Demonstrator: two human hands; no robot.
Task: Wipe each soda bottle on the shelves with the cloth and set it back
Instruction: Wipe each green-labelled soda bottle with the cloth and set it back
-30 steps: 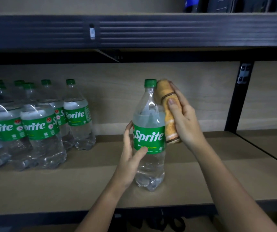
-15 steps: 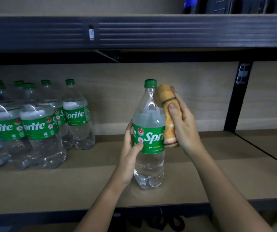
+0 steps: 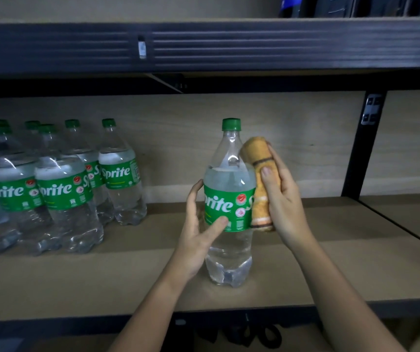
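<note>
A clear Sprite bottle with a green cap and green label stands upright on the wooden shelf, near its middle. My left hand grips the bottle at the label, thumb across the front and fingers round its left side. My right hand holds a folded orange cloth and presses it against the bottle's right side, from the shoulder down to the label's lower edge.
Several more Sprite bottles stand grouped at the shelf's left end. A dark metal beam of the upper shelf runs overhead. A black upright post divides this bay from the one on the right.
The bottle has turned in my left hand, so the label now reads "prite" with red logos facing me. The cloth has slid down along the bottle's right side.
</note>
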